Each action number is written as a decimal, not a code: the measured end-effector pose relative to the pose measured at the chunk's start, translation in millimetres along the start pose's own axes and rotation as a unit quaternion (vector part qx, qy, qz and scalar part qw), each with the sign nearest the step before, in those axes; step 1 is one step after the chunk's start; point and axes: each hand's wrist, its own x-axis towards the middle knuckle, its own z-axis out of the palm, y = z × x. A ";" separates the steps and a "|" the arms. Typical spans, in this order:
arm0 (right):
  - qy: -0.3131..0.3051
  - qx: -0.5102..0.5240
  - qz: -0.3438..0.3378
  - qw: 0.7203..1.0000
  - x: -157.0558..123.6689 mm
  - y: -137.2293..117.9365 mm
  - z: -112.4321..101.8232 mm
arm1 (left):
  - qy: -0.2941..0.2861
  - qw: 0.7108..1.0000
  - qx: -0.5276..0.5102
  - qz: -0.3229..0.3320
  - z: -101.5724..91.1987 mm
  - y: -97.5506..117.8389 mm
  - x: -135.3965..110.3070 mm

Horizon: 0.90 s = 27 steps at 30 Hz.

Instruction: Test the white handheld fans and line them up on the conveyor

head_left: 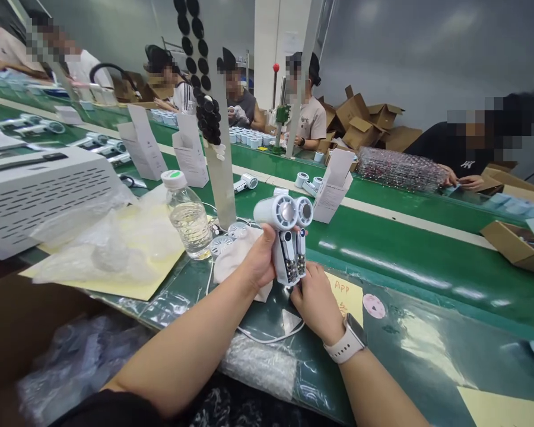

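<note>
**Twin-head white fan (282, 234) held in both hands above the green bench (409, 267).**
My left hand (260, 258) forms a closed grip around the fan's twin handles, just below the heads; my right hand (314, 302) holds a narrow grip at their lower end. A white cloth (240, 264) lies under my left hand, and a white cable (267, 338) runs past bubble wrap (258, 367) below my wrists. Two round grilles (225, 240) lie just beside a water bottle (187, 213), left of the fan.
</note>
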 end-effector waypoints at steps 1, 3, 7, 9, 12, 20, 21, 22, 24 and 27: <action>-0.038 0.037 0.021 0.998 -2.5 -4.0 -1.7 | -0.003 1.000 -0.008 -0.001 -0.3 2.7 0.5; -0.129 0.164 0.072 0.975 -6.7 -10.5 -8.0 | -0.003 1.000 -0.023 -0.006 -2.0 6.8 1.9; -0.231 0.313 0.112 0.914 -9.9 -19.2 -20.4 | 0.026 0.999 -0.037 0.006 -4.3 8.6 4.8; -0.223 0.324 0.111 0.913 -10.3 -23.4 -22.0 | 0.039 0.998 -0.037 0.020 -2.9 7.8 4.9; -0.165 0.354 0.101 0.915 -12.4 -30.6 -18.4 | 0.024 0.999 -0.030 0.022 1.2 7.5 3.5; -0.051 0.382 0.146 0.911 -22.3 -41.3 1.7 | 0.018 0.999 0.002 0.050 5.4 3.8 -1.0; -0.052 0.379 0.144 0.913 -22.5 -40.9 2.7 | 0.022 0.998 0.001 0.052 5.1 2.6 -1.2; -0.050 0.369 0.133 0.919 -22.5 -40.4 2.9 | 0.022 0.998 -0.003 0.053 4.7 1.5 -1.3; -0.038 0.326 0.094 0.940 -22.5 -39.3 1.5 | 0.023 0.998 -0.019 0.053 3.7 0.3 -0.8; -0.012 0.267 0.034 0.963 -22.7 -38.8 -3.1 | 0.030 0.997 -0.062 0.041 2.5 1.6 0.9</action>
